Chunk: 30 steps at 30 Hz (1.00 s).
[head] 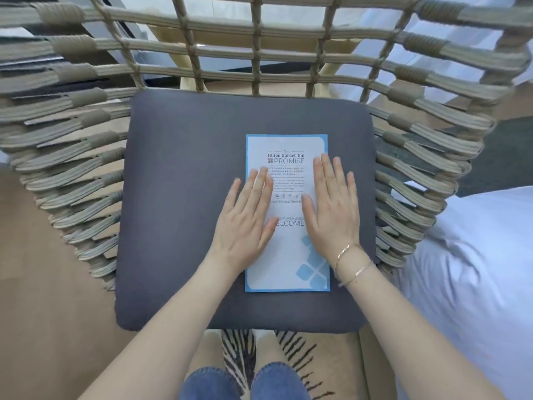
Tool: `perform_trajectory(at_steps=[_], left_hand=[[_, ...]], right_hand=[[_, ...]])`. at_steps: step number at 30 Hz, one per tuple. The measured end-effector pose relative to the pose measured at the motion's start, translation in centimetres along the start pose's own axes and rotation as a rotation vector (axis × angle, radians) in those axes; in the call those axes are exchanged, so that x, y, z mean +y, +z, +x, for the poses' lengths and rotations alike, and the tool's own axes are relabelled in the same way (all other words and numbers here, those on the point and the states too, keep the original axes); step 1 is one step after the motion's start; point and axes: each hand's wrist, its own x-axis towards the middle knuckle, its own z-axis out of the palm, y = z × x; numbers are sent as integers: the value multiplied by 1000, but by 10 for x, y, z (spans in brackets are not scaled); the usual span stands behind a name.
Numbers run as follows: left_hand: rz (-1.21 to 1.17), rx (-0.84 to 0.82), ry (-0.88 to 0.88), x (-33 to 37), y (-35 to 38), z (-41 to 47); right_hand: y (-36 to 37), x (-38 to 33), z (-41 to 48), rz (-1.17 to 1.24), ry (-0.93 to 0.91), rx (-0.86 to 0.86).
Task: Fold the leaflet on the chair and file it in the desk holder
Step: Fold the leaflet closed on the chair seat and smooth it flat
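Note:
A white leaflet (284, 261) with a blue border and printed text lies flat on the dark grey seat cushion (178, 203) of a woven chair, right of the cushion's middle. My left hand (245, 217) rests palm down on the leaflet's left edge, fingers spread and partly on the cushion. On the leaflet's right half my right hand (334, 206) lies flat, fingers together and pointing away from me. Neither hand grips the paper. No desk holder is in view.
The chair's woven rope back and sides (259, 56) curve around the cushion. A white bed (476, 269) is close on the right. Wooden floor (43, 298) lies to the left, and a zebra-striped rug (245, 356) sits under my knees.

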Motion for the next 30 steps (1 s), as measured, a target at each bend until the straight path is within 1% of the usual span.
perform_trajectory(at_steps=[4, 9, 14, 21, 26, 30], left_hand=[[-19, -65, -35, 27, 15, -44], [-66, -82, -89, 32, 41, -51], [-64, -51, -69, 25, 66, -52], [-69, -38, -63, 22, 78, -53], [-70, -146, -98, 25, 64, -52], [-84, -264, -103, 31, 31, -47]], right_hand=[[16, -4, -57, 39, 13, -52], [45, -1, -83, 14, -11, -103], [69, 7, -85, -58, -43, -62], [86, 10, -85, -56, -56, -7], [73, 4, -85, -52, -23, -99], [42, -6, -83, -17, 8, -211]])
